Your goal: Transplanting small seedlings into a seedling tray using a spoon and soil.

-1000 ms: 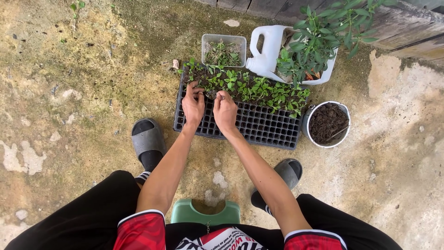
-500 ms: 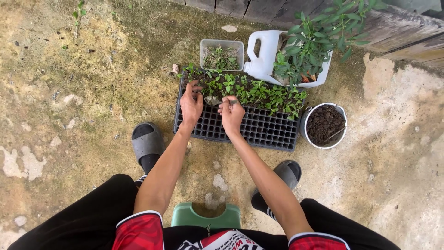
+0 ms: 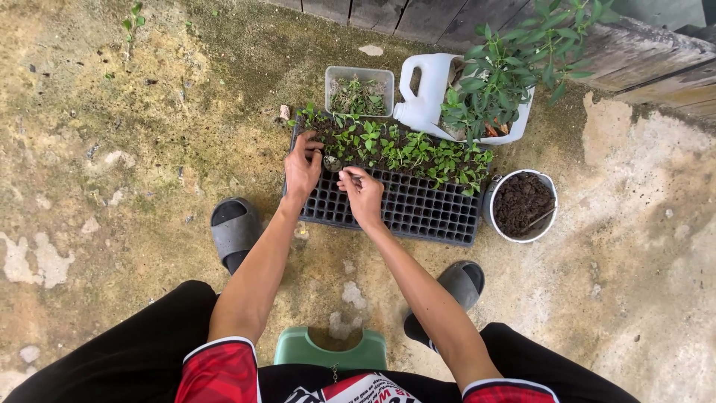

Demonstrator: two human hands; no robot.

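A black seedling tray [image 3: 418, 209] lies on the ground in front of me. Its far rows hold small green seedlings [image 3: 418, 149]; the near cells are bare. My left hand [image 3: 302, 168] rests at the tray's left end, fingers curled down on a cell among the plants. My right hand [image 3: 363, 192] hovers over the tray just beside it, fingertips pinched around a small thin thing that I cannot make out.
A white pot of dark soil [image 3: 522, 205] stands right of the tray. Behind it are a clear tub of cuttings [image 3: 359, 91] and a cut white jug with a leafy plant [image 3: 462, 97]. Grey sandals [image 3: 235, 227] and a green stool [image 3: 332, 349] are near me.
Both hands have stayed at the tray's left end. The right hand has drawn slightly nearer the left and pinched its fingers together.
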